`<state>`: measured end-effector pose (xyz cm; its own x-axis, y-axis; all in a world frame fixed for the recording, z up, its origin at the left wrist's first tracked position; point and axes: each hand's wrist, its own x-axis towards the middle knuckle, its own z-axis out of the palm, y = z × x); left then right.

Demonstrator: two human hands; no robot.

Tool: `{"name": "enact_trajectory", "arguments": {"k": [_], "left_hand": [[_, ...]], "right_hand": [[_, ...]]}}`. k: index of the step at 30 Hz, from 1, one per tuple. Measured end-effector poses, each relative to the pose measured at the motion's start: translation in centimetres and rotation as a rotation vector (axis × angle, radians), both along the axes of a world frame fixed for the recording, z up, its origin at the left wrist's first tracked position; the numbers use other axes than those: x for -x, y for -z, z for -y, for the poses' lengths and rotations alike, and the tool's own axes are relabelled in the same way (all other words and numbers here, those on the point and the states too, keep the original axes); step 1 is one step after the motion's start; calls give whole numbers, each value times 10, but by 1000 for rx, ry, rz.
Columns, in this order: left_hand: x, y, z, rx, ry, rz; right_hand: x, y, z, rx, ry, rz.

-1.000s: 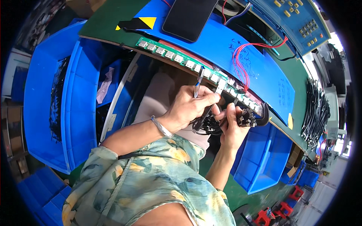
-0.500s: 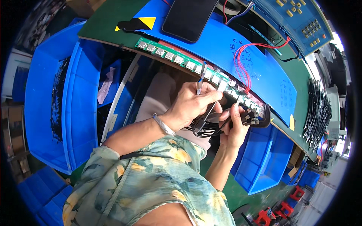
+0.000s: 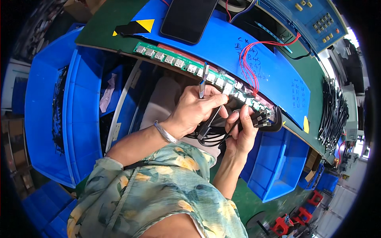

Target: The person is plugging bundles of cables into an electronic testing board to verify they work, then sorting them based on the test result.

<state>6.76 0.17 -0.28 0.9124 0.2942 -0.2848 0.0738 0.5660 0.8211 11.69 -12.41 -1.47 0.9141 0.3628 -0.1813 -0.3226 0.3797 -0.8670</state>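
Left grip (image 3: 194, 111): clenched on one black cable (image 3: 206, 129), its metal plug (image 3: 201, 88) pointing up at 12 o'clock.
Right grip (image 3: 242, 131): grasping a bundle of black cables (image 3: 262, 119) at 3 o'clock.
Cable location: just below the green socket strip (image 3: 174, 61) on the surface (image 3: 99, 27) edge.
Technique: keep your plug square to a socket; steady the loose loop.
Count: one strip, one dark phone (image 3: 186, 20), two red wires (image 3: 254, 59), sockets too many to count surely.

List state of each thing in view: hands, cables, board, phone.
left hand: closed on a cable plug, tip up
right hand: gripping black cable bundle
green socket board: one plug inserted, other sockets look empty
phone: screen dark, lying flat
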Motion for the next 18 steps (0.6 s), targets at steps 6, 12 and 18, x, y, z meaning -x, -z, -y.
{"name": "enact_trajectory", "arguments": {"k": [6,12,18], "left_hand": [[0,1,-1,6,6,21],[4,4,-1,27,22,-6],[30,12,0,136,318,52]], "right_hand": [[1,-1,-1,-17,-8,38],[4,-2,3,7,4,-66],[35,38,56,84,-110,85]]}}
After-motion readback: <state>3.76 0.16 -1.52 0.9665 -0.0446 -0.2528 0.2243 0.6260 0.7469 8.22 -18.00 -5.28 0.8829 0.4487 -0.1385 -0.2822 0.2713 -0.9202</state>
